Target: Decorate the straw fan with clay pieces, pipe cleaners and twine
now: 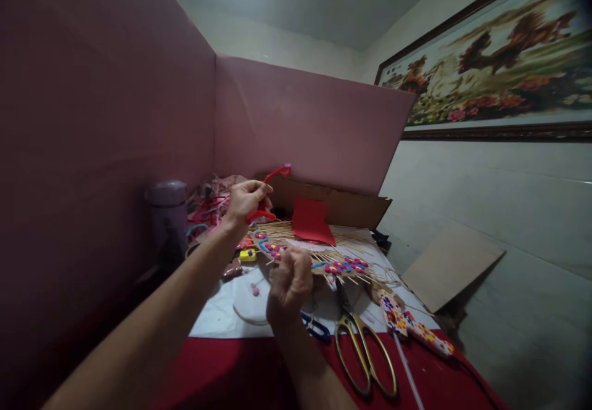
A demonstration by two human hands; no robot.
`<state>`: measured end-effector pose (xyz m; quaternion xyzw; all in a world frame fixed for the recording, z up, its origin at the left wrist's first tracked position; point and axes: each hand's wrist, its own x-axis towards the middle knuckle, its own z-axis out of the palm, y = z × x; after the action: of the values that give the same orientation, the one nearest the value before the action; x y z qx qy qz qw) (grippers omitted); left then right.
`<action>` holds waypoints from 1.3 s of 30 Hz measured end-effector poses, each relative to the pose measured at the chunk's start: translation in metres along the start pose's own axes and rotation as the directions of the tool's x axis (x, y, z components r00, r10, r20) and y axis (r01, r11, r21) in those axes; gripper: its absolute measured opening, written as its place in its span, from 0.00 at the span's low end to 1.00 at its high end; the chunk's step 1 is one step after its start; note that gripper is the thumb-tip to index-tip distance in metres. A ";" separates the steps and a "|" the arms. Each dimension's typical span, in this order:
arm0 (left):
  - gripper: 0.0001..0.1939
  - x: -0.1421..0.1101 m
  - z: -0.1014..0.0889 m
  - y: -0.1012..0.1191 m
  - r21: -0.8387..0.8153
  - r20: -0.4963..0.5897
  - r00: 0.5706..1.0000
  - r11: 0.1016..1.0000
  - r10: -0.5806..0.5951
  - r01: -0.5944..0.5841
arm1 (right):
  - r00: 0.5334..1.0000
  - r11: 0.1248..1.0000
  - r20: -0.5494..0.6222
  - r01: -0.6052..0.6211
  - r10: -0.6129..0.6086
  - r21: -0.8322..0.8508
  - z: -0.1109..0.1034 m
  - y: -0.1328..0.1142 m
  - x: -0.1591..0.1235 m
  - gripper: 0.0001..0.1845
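Flowers already dotted the cardboard; the left hand gripped loose red wire, eleven o'clock from the closed right hand, contents unclear.

The fuzzy wire I see is bright red, and so is the paper. The strip carries magenta flowers with yellow centres along a wavy blue line. The scissors have gold handles and dark blades; the glue gun is white, scattered with purple, yellow and orange flowers. The cloth is deep red, the boards dusty pink.
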<state>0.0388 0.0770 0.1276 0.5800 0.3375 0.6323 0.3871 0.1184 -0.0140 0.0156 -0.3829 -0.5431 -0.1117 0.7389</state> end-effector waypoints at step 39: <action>0.07 -0.111 -0.039 -0.083 0.694 0.124 0.798 0.523 0.590 -0.495 | 0.815 0.963 0.576 0.097 0.068 -0.251 0.007 0.011 -0.008 0.12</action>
<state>0.0116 0.0196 -0.0014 0.7153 0.3753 0.5809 -0.0997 0.1165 -0.0037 0.0045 -0.4910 -0.7246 -0.0679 0.4788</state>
